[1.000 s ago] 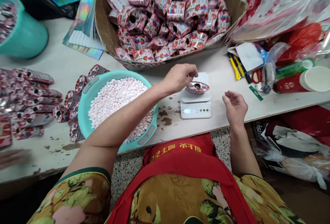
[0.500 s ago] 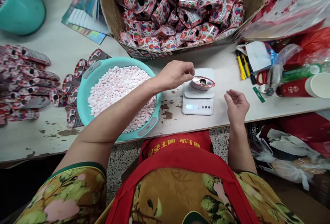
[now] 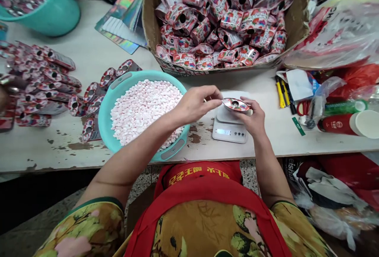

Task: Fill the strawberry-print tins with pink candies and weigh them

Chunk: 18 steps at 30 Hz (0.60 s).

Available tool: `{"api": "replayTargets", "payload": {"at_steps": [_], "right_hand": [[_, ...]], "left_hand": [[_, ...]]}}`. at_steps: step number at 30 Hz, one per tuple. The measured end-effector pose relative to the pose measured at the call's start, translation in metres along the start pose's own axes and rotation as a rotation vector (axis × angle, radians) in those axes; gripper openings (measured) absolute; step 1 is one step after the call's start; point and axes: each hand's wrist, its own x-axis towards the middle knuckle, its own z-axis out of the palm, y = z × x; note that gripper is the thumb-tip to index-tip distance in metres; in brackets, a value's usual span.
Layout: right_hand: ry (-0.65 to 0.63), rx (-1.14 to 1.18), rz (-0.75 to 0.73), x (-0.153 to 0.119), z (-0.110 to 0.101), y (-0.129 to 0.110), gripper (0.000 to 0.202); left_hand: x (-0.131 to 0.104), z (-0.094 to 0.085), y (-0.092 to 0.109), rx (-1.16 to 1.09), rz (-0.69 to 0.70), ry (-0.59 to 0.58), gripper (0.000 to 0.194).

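Observation:
A small oval candy container (image 3: 236,104) with strawberry print and a dark round hole in its top is at the white digital scale (image 3: 229,134), over its weighing plate. My right hand (image 3: 254,118) grips its right end between thumb and fingers. At the other end, my left hand (image 3: 199,104) has its fingertips pinched together by the container's rim; what they hold, if anything, is too small to make out. The scale's display is lit. Left of it, a turquoise basin (image 3: 107,130) holds many pale pink and white candies (image 3: 145,111), partly behind my left forearm.
Behind the scale stands a cardboard box (image 3: 299,32) full of similar containers. More containers (image 3: 44,87) are grouped at the left, below a turquoise bucket (image 3: 63,16). Cutter knives (image 3: 280,93), a red paper cup (image 3: 337,124) and plastic bags (image 3: 340,32) lie to the right.
My right hand has come in from the right and closed on the container's right end. The left hand stays by its left end. The view has shifted slightly.

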Motion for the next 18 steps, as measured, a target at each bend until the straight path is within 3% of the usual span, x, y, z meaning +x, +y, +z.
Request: {"api": "replayTargets", "payload": {"at_steps": [4, 6, 8, 11, 15, 18], "right_hand": [[-0.198, 0.234, 0.139, -0.01, -0.012, -0.016, 0.052], [-0.334, 0.266, 0.21, -0.019, -0.022, -0.027, 0.049], [-0.408, 0.288, 0.262, -0.026, -0.027, -0.039, 0.052], [-0.472, 0.225, 0.317, -0.034, -0.026, -0.052, 0.052], [-0.533, 0.136, 0.414, -0.041, -0.022, -0.051, 0.044], [-0.504, 0.178, 0.391, -0.047, -0.024, -0.044, 0.054]], "left_hand": [[-0.051, 0.039, -0.005, -0.579, -0.194, 0.344, 0.031], [-0.061, 0.065, -0.011, -0.854, -0.339, 0.416, 0.036], [-0.06, 0.086, -0.018, -1.107, -0.466, 0.38, 0.039], [-0.048, 0.106, -0.029, -1.395, -0.533, 0.321, 0.043], [-0.037, 0.117, -0.039, -1.555, -0.712, 0.296, 0.039], [-0.037, 0.118, -0.04, -1.604, -0.744, 0.28, 0.032]]}}
